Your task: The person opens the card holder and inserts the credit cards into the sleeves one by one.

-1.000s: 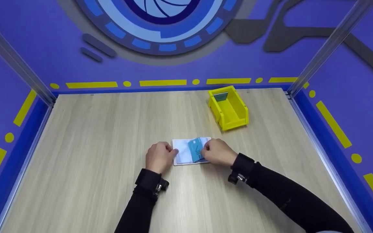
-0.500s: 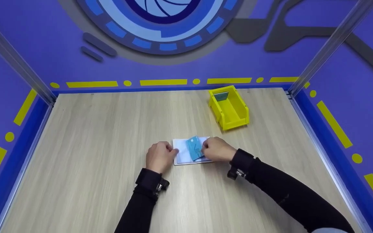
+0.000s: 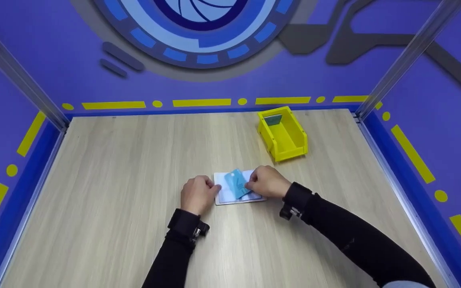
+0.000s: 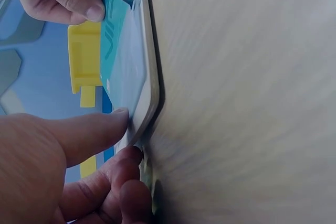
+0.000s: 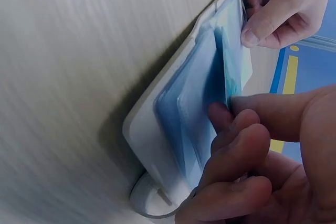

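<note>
A white card holder (image 3: 221,197) with clear plastic sleeves (image 5: 184,95) lies spread on the table. My left hand (image 3: 198,195) pinches its left edge, thumb on top and fingers underneath, as the left wrist view shows. Over the right half, my right hand (image 3: 269,182) pinches a teal card (image 3: 235,184) between thumb and index finger. The card stands tilted above the holder, and its lower part overlaps a clear sleeve in the left wrist view. A round white tab (image 5: 155,198) sticks out from the holder's near edge in the right wrist view.
An open yellow bin (image 3: 283,136) stands behind and right of the holder, with a dark green piece (image 3: 273,119) at its back wall. The wood-grain table (image 3: 126,168) is bounded by blue panels (image 3: 198,90) at the back and sides.
The right hand has shifted slightly left and up. The teal card has moved left with it and turned, its top now leaning left. The left hand and the holder stay in place.
</note>
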Demonstrator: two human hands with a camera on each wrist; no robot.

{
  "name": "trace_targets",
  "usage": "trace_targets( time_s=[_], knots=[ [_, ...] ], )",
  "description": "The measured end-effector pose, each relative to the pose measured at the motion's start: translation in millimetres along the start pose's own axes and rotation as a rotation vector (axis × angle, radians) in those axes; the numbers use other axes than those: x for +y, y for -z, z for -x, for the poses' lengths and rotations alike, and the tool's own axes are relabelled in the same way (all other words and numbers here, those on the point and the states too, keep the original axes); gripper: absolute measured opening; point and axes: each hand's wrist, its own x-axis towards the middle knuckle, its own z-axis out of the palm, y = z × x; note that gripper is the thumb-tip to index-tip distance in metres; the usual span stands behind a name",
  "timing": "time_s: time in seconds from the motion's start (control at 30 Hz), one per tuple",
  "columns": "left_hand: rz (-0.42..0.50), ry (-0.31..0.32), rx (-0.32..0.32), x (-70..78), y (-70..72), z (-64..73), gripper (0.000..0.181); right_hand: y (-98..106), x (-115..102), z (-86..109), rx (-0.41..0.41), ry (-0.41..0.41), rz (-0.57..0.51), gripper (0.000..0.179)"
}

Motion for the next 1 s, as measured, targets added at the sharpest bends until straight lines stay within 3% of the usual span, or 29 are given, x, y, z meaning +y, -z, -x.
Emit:
trace_targets(
  time_s=[0.43, 0.7, 1.0],
  knots=[
    [-0.004, -0.016, 0.011, -2.2, -0.5, -1.6, 0.024, -13.9, -7.1, 2.5, -0.015, 0.066, 0.028, 0.034],
    [-0.006, -0.036, 0.027, -1.3, -0.9, -1.0, 0.024, -20.0, -10.6, 4.9, 0.022, 0.109, 0.068, 0.038],
    [-0.015, -0.058, 0.034, -2.0, -0.9, -0.3, 0.026, -25.8, -17.9, 5.1, -0.016, 0.123, 0.07, 0.041]
  ],
)
